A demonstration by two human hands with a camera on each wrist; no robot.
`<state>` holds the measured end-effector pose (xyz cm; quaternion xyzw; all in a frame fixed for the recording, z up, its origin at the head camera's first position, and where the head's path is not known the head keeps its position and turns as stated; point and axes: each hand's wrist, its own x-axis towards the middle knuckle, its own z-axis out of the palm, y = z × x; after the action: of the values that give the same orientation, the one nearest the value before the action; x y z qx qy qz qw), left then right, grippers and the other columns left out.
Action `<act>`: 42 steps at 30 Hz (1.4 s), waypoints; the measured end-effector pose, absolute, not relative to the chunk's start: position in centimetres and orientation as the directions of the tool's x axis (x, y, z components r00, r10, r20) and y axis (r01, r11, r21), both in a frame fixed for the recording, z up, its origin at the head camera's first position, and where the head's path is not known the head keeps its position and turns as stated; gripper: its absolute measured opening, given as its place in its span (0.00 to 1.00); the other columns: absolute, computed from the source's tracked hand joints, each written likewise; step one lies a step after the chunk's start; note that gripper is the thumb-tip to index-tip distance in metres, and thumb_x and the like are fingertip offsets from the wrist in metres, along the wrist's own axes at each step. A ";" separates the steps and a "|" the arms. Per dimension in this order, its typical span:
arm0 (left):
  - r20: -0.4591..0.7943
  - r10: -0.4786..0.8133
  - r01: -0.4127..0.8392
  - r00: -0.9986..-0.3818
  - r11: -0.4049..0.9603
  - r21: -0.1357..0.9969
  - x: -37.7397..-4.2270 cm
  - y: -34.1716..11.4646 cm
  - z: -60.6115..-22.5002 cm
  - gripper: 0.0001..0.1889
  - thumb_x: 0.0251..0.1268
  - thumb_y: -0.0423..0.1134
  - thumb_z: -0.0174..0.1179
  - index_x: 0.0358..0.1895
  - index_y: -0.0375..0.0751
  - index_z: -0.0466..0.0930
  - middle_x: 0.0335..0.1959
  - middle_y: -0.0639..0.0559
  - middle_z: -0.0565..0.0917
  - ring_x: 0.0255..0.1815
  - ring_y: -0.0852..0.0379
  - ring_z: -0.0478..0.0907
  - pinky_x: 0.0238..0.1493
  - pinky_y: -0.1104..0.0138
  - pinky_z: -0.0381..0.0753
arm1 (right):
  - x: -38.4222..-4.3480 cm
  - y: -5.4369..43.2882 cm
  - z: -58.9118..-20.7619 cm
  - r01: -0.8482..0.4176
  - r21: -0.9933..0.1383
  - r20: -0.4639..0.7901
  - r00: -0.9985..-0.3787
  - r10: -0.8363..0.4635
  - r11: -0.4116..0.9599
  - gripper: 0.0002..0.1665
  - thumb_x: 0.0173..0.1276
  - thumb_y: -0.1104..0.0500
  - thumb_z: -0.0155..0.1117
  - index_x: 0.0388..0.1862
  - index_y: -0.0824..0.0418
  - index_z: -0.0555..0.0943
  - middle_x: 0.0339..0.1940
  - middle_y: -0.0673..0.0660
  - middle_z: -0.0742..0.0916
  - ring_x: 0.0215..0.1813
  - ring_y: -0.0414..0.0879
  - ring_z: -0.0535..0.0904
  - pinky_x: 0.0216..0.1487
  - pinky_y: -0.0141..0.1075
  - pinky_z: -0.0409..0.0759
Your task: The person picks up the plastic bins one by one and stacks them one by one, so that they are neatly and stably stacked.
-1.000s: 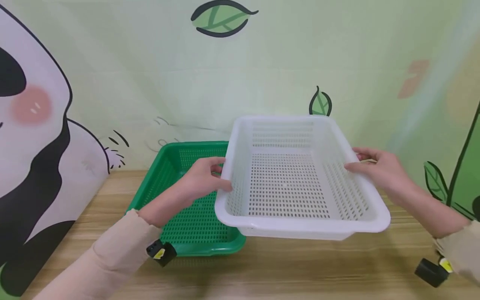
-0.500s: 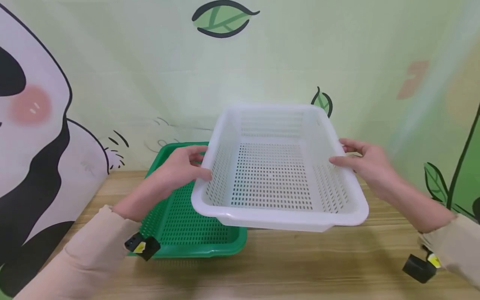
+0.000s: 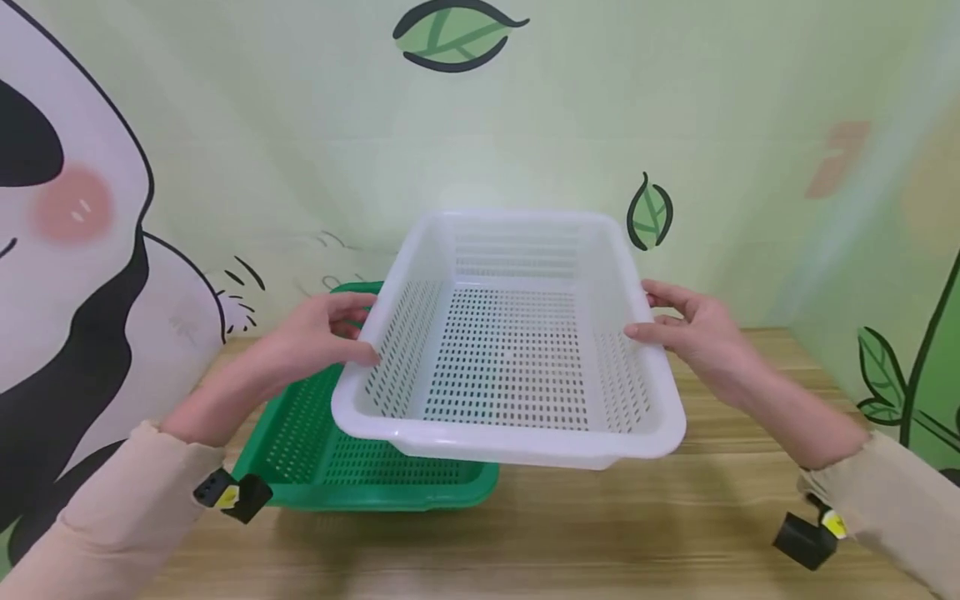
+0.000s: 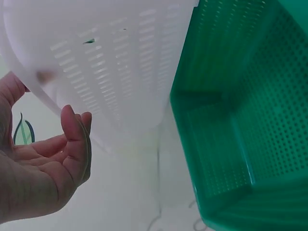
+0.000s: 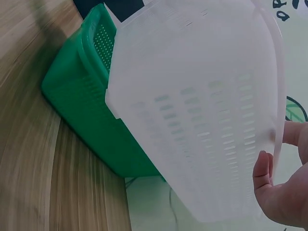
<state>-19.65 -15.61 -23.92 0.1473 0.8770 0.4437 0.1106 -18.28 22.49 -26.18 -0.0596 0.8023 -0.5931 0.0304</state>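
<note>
A white plastic basket [image 3: 510, 446] with slotted walls and a perforated floor is held up by both hands, its inside facing the head camera. The left hand [image 3: 315, 337] pinches its left rim, thumb on the inner side and fingers outside. On the opposite rim the right hand [image 3: 693, 329] has the same pinch. Below and to the left stands a green plastic basket [image 3: 382, 497], partly covered by the white one in the head view. In the left wrist view, the green basket [image 4: 207, 183] lies beside the white basket's outer wall [image 4: 110, 72].
The green basket stands on a wood-grain table [image 3: 600, 533]. Behind the table hangs a pale green backdrop [image 3: 300, 125] printed with a panda and leaves. Small black cameras [image 3: 234, 496] are strapped at both sleeves.
Both hands have carried the white basket leftward, and slightly up at first, so it covers more of the green basket. The green basket has stayed in place.
</note>
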 end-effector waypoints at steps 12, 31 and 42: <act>-0.046 0.315 0.181 -0.948 0.653 0.736 -19.9 -18.7 -24.1 0.38 0.49 0.37 0.63 0.66 0.36 0.58 0.53 0.40 0.72 0.52 0.44 0.69 0.45 0.58 0.78 | -18.9 19.8 -25.6 -0.106 -0.965 0.054 -0.976 -0.212 0.240 0.39 0.59 0.63 0.62 0.68 0.63 0.58 0.51 0.57 0.71 0.40 0.40 0.81 0.43 0.32 0.77; 0.007 0.285 0.214 -0.958 0.700 0.681 -20.4 -23.5 -25.2 0.35 0.53 0.38 0.62 0.65 0.35 0.60 0.54 0.39 0.74 0.50 0.45 0.71 0.50 0.51 0.74 | -19.7 15.4 -26.6 -0.097 -0.977 0.050 -0.969 -0.241 0.189 0.43 0.57 0.66 0.62 0.70 0.61 0.55 0.56 0.58 0.69 0.39 0.42 0.79 0.41 0.34 0.77; 0.022 0.234 0.189 -0.972 0.721 0.666 -20.4 -24.8 -25.9 0.33 0.55 0.38 0.61 0.65 0.34 0.60 0.53 0.37 0.72 0.48 0.45 0.70 0.47 0.57 0.75 | -20.0 13.4 -27.3 -0.101 -0.972 0.049 -0.970 -0.237 0.211 0.44 0.57 0.66 0.64 0.70 0.62 0.55 0.56 0.58 0.70 0.35 0.43 0.78 0.37 0.34 0.77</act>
<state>-20.36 -24.84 -25.86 0.1141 0.9272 0.3554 0.0319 -19.96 13.40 -27.35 -0.1086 0.7763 -0.6185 0.0549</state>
